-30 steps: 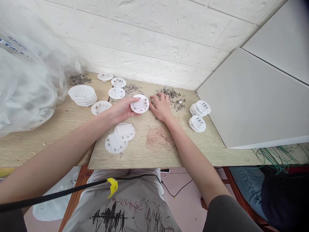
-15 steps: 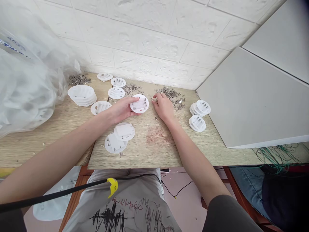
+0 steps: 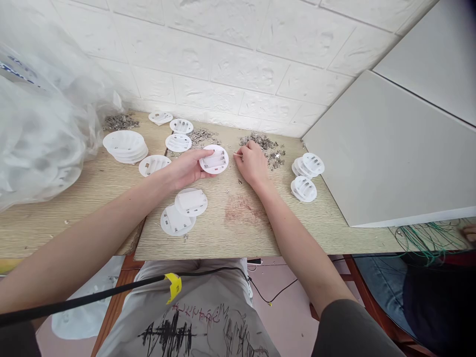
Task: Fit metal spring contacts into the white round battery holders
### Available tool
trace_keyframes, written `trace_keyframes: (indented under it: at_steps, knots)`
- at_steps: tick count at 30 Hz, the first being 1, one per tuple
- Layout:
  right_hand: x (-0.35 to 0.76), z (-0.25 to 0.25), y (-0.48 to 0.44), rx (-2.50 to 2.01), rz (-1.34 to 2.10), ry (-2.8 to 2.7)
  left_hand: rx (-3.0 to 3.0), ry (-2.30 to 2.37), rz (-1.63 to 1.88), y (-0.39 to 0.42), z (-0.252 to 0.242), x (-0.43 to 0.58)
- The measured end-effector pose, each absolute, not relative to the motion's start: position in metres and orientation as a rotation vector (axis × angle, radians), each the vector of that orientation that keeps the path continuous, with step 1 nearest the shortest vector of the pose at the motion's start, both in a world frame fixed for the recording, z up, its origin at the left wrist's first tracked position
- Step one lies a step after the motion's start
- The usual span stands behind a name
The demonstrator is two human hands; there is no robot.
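Landmark: the held disc [image 3: 214,159], white, round, slotted face up, lying on the bench [image 3: 238,228] just left of centre near the wall [image 3: 238,64].

Far left of the disc: clear bag [image 3: 40,114] bulging over the bench edge. Behind it, against the wall, a grey scrap pile [image 3: 118,121].

Left of the disc: a stack of plain discs [image 3: 125,146]; one single disc [image 3: 154,164] beside the stack. Behind-left of the held disc: three more slotted discs in a loose row [image 3: 178,134], with a small clip pile [image 3: 203,136] next to them.

Left hand [image 3: 186,167]: fingers curled round the disc's left rim, thumb on its near edge, gripping it flat to the bench.

Near side of the disc: two overlapping discs [image 3: 184,210], backs up.

Right of the disc: right hand [image 3: 253,162], knuckles up, thumb and forefinger pressed together on a small metal clip [image 3: 237,155]; tip pokes out toward the disc, not touching it. Other fingers curled in.

Behind-right of the hand: main clip pile [image 3: 266,146], hand at its near edge.

Further right: two short stacks of slotted discs [image 3: 307,177], just beside a grey panel [image 3: 386,158]. Green wires [image 3: 427,238] at its near edge.
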State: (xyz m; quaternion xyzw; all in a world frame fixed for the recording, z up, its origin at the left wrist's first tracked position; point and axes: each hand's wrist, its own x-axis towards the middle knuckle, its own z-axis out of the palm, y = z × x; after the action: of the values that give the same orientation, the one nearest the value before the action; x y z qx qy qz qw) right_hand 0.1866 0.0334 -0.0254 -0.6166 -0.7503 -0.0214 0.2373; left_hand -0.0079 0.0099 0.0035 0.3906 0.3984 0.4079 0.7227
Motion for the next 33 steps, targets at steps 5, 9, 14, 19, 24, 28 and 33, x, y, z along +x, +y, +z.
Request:
trace_keyframes:
  at_steps: [5,9,14,19,24,28,33]
  knots:
    - [0.187,-0.028,0.036,-1.698,-0.055,-2.067,0.86,0.893,0.897,0.01,0.005,-0.008]
    - [0.186,-0.029,0.037,-1.683,-0.042,-2.057,0.856,0.885,0.9,0.011,0.003,-0.008]
    - [0.185,-0.024,0.036,-1.616,-0.068,-1.974,0.86,0.886,0.907,0.01,0.002,-0.007]
    - [0.182,-0.02,0.031,-1.422,0.179,-1.977,0.87,0.878,0.907,0.009,0.003,-0.007]
    - [0.177,-0.024,0.029,-1.167,0.35,-2.052,0.9,0.894,0.895,0.008,0.005,-0.008]
    - [0.175,-0.021,0.026,-1.087,0.332,-2.067,0.948,0.902,0.901,0.007,0.005,-0.01]
    - [0.178,-0.022,0.029,-1.104,0.283,-2.004,0.968,0.935,0.931,0.006,0.005,-0.011]
